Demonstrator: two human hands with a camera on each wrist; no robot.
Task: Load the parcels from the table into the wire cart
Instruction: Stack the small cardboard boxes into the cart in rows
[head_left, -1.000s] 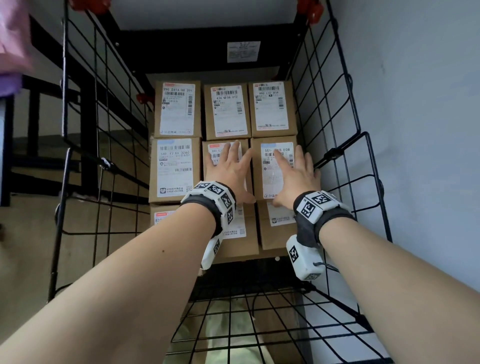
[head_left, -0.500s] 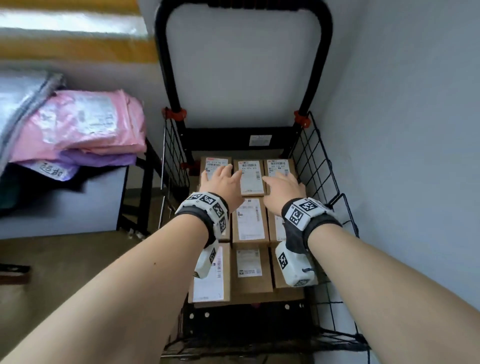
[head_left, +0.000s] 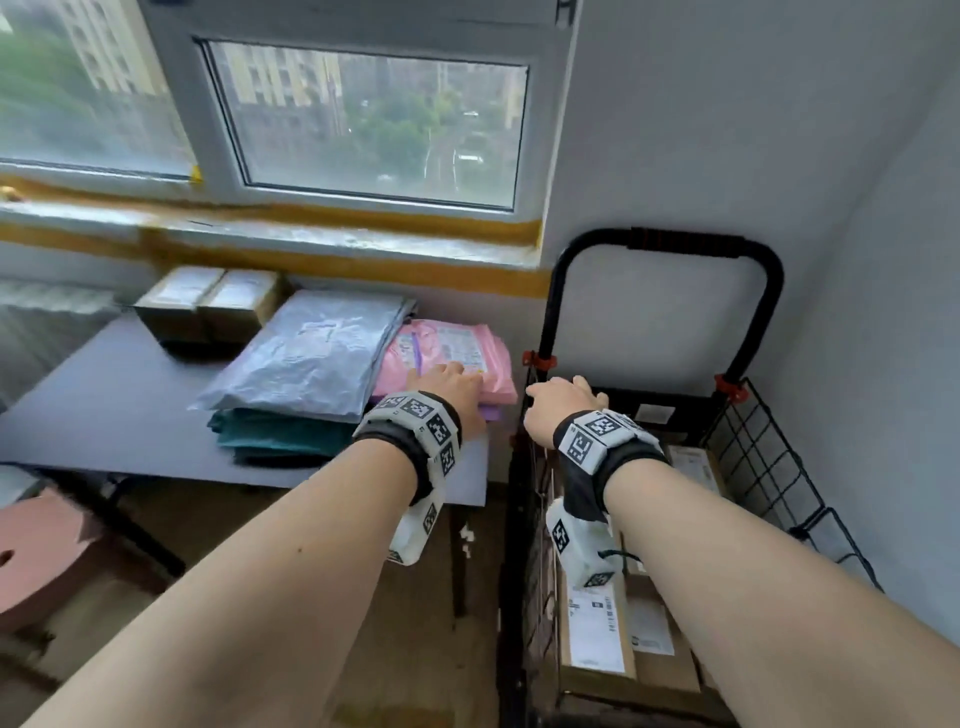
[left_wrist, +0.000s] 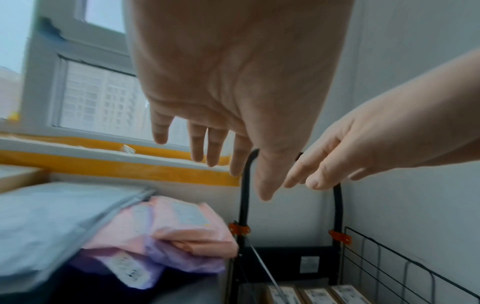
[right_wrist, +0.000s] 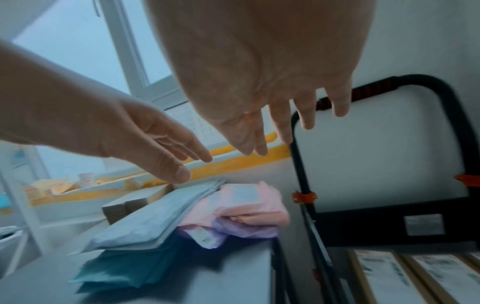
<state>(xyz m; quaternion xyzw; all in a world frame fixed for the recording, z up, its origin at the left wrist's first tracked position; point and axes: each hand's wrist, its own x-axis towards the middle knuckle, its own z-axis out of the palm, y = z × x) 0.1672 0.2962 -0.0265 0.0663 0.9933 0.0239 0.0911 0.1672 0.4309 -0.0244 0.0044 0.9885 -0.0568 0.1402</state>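
My left hand hovers open, fingers straight, over the stack of pink parcels at the table's right end; in the left wrist view its fingers hang above the pink parcel without touching it. To its right, my right hand is open and empty above the left rim of the black wire cart, fingers spread. Several labelled cardboard boxes lie flat inside the cart. A grey mailer tops a teal bag.
Two cardboard boxes sit at the back of the grey table under the window sill. A purple bag lies beneath the pink ones. The cart's black handle stands against the wall. A pink stool is at lower left.
Both hands have lifted off the boxes in the cart and moved up and left toward the table. My view has swung from the cart's inside up to the table and window.
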